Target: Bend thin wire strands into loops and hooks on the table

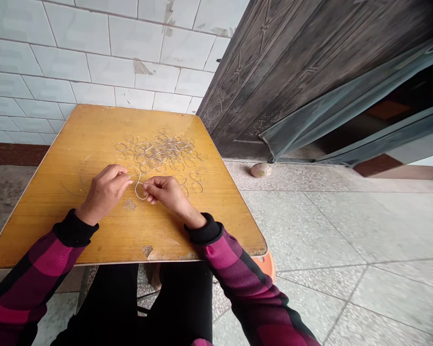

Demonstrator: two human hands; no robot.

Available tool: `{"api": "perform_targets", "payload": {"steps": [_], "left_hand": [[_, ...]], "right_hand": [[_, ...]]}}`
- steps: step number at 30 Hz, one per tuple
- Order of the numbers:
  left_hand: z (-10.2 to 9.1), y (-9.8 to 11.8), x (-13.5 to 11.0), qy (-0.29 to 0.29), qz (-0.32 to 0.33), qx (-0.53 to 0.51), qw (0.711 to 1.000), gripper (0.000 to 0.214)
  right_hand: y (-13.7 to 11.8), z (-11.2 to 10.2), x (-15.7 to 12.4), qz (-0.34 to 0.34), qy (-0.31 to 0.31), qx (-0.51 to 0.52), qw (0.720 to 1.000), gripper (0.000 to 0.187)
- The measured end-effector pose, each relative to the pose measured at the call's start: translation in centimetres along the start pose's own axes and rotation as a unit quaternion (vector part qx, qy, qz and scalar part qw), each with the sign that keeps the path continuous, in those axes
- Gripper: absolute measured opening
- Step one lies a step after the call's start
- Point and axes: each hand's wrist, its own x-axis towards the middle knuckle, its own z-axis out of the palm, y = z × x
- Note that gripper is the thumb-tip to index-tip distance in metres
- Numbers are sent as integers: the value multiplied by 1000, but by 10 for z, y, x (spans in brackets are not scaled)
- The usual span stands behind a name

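Table point(122, 242) is yellow-brn w/ wood grain; rings point(169, 150) silvery. Sleeves point(45, 266) chk'd in magenta, dk purple & blk; cuffs point(75, 229) plain blk, trousers point(110, 302) blk too. Wall point(126, 41) = wht tiles, grey joints, reddish-brn strip point(14, 154) at btm. From where I'm standing, door point(245, 81) looks dk grey-brn w/ lattice motif, curtain point(292, 127) blue-grey. Floor point(317, 230) lt grey, speckled, dk lines.
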Motion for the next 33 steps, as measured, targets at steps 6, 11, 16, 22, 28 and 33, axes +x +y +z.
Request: {"api": "perform_targets", "payload": {"steps": [6, 11, 16, 22, 28, 33], "left_hand": [[-1, 3, 0, -6, -7, -7, 1000, 14], [-2, 4, 1, -3, -10, -7, 1000, 14], [-1, 5, 1, -3, -14, -1, 1000, 15], [-1, 6, 0, -9, -12, -6, 1000, 17], [-1, 7, 0, -6, 4, 1, 1000, 16], [0, 6, -1, 5, 42, 48, 998, 17]], "right_hand": [[0, 0, 0, 0, 1, -1, 1000, 19], [0, -1, -1, -11, 1, -23, 1000, 21], [2, -1, 0, -14, -4, -32, 999, 24], [1, 1, -1, -12, 0, -46, 999, 19], [-2, 2, -4, -55, -2, -64, 996, 25], [-3, 3, -5, -53, -14, -74, 996, 33]]}}
